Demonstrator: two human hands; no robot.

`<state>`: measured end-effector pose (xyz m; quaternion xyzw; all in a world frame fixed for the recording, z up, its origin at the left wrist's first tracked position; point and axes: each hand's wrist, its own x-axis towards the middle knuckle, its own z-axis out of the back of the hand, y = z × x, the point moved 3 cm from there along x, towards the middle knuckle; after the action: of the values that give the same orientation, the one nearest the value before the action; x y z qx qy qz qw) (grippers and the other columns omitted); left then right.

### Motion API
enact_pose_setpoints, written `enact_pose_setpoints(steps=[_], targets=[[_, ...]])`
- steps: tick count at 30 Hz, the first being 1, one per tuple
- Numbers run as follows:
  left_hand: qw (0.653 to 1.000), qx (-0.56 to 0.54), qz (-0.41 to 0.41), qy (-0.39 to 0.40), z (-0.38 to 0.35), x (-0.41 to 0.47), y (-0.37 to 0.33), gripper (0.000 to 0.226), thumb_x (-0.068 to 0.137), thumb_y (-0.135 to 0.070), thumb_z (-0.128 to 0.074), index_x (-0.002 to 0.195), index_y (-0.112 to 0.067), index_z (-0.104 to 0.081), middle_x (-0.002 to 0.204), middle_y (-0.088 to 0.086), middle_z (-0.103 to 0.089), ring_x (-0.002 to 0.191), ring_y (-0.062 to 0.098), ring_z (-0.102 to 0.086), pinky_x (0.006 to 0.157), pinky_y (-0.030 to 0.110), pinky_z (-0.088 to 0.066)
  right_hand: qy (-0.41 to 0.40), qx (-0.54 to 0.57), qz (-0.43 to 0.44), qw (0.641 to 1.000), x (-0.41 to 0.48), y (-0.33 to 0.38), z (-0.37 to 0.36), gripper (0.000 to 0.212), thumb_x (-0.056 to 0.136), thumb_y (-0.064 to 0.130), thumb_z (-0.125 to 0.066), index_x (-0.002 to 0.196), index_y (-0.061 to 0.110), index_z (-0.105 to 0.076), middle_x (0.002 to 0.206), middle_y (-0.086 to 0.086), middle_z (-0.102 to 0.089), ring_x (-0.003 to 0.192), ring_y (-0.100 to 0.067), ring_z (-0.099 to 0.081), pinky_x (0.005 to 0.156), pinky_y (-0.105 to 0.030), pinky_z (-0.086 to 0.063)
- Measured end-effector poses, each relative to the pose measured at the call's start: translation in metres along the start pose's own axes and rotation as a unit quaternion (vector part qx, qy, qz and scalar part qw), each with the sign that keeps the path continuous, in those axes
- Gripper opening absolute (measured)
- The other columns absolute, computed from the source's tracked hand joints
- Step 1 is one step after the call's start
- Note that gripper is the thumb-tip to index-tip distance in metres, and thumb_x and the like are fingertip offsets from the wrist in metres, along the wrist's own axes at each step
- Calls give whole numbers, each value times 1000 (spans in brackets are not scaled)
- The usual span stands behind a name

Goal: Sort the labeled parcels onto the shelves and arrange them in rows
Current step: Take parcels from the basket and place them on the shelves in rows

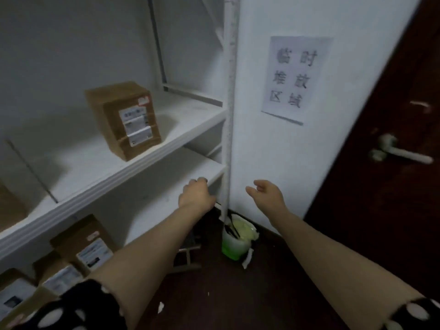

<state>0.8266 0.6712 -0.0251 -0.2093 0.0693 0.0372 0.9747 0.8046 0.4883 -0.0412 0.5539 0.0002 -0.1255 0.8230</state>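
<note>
A brown labeled parcel (pixel 123 119) stands upright alone on the upper white shelf (pixel 190 117). On the lower shelf (pixel 166 186) at the left, several labeled brown parcels (pixel 83 244) stand in a row. My left hand (pixel 196 194) hangs by the lower shelf's right front corner with fingers curled downward and holds nothing. My right hand (pixel 266 192) is held out in front of the white wall, fingers relaxed and empty.
The shelf's white upright post (pixel 228 115) stands between my hands. A paper sign (pixel 297 78) hangs on the wall. A green bucket (pixel 237 238) sits on the dark floor at the post's foot. A dark door with a handle (pixel 400 152) is at the right.
</note>
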Motion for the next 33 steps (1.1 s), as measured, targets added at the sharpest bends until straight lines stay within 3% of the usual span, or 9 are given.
enact_pose_setpoints(steps=[6, 13, 16, 18, 23, 26, 33], targets=[[982, 34, -166, 84, -62, -87, -129, 48, 87, -23, -57, 131, -9, -46, 131, 9, -52, 118, 28, -51, 93, 36, -46, -142, -18, -74, 987, -117, -68, 143, 46, 92, 25, -60, 133, 6, -50, 136, -12, -51, 124, -23, -49, 103, -33, -40], [920, 16, -352, 172, -157, -277, -305, 45, 90, -24, -59, 131, -9, -47, 124, 9, -57, 107, 24, -58, 90, 36, -51, -279, 6, -153, 948, -321, -159, 307, 42, 92, 28, -60, 130, 11, -54, 124, -5, -58, 118, -18, -53, 98, -28, -41], [882, 17, -417, 217, -211, -395, -371, 53, 90, -24, -60, 139, -14, -43, 132, 6, -54, 114, 21, -56, 91, 36, -51, -367, 22, -190, 910, -432, -208, 381, 35, 89, 22, -65, 120, 6, -61, 105, -7, -63, 100, -15, -58, 90, -21, -41], [849, 31, -464, 251, -245, -478, -406, 54, 89, -24, -61, 140, -16, -43, 136, 6, -51, 120, 23, -53, 96, 38, -49, -422, 37, -216, 880, -513, -239, 424, 34, 88, 19, -66, 117, 2, -62, 98, -7, -62, 92, -14, -56, 89, -24, -43], [773, 73, -554, 300, -300, -651, -462, 46, 86, -26, -61, 129, -15, -52, 131, 7, -55, 120, 25, -52, 95, 35, -47, -545, 52, -270, 792, -687, -290, 496, 31, 90, 24, -64, 116, 8, -62, 106, -6, -64, 97, -19, -60, 87, -27, -44], [732, 84, -592, 326, -324, -720, -493, 52, 89, -27, -60, 137, -15, -45, 133, 6, -53, 119, 23, -53, 92, 32, -47, -588, 78, -278, 756, -754, -313, 519, 20, 91, 22, -63, 107, 10, -62, 93, -4, -63, 85, -16, -57, 83, -27, -47], [671, 91, -656, 333, -377, -828, -572, 51, 90, -27, -58, 138, -15, -45, 129, 6, -55, 116, 24, -54, 91, 36, -49, -656, 113, -308, 680, -845, -362, 556, 28, 91, 19, -63, 116, 5, -63, 103, -5, -65, 94, -17, -58, 82, -25, -43]])
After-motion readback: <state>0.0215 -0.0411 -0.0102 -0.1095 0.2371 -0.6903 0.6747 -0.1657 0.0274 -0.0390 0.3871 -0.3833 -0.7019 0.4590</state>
